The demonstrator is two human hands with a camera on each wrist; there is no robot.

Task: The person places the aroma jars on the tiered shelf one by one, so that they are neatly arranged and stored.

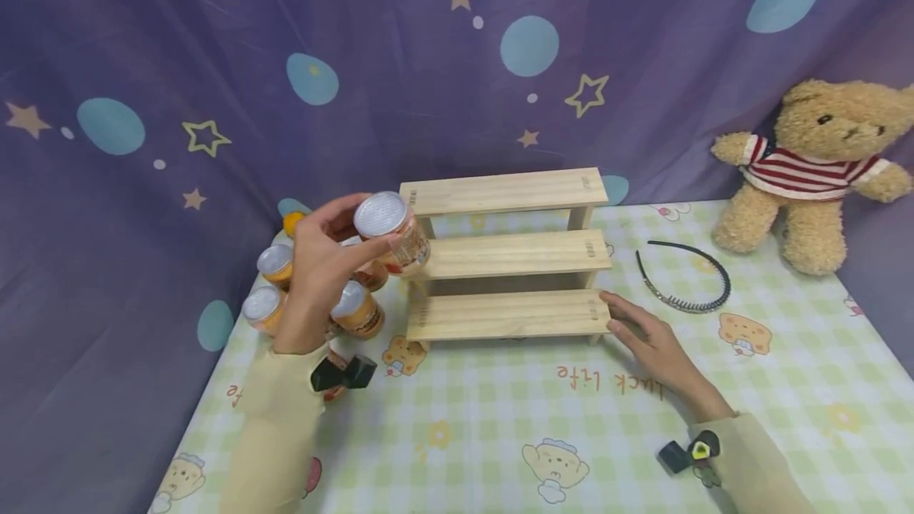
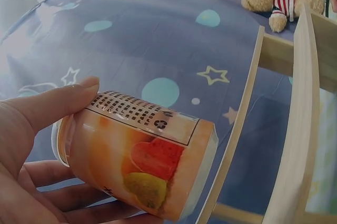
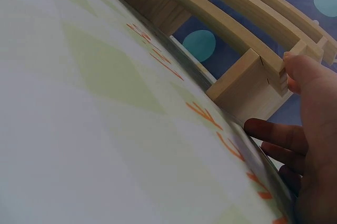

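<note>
Left hand [image 1: 323, 252] raised (gripping), right hand [image 1: 660, 346] lower, well apart

We are seeing soft light in the head view, a can lid [image 1: 381, 214] shining; we are finding both wrist views dimmer, the left hazing at upper left, the right visibly bowing the shelf [image 3: 216, 16].

Rear: a purple curtain [image 1: 400, 117] patterned with stars and blue ovals. Base: a green-and-white checked tablecloth [image 1: 485, 407] with cartoon prints. Right rear: a tan teddy bear [image 1: 810, 209], upright, fitted with a red-and-white striped sweater [image 1: 796, 175]. A black toothed headband [image 1: 691, 307] lies on the tablecloth, near the teddy bear.
</note>
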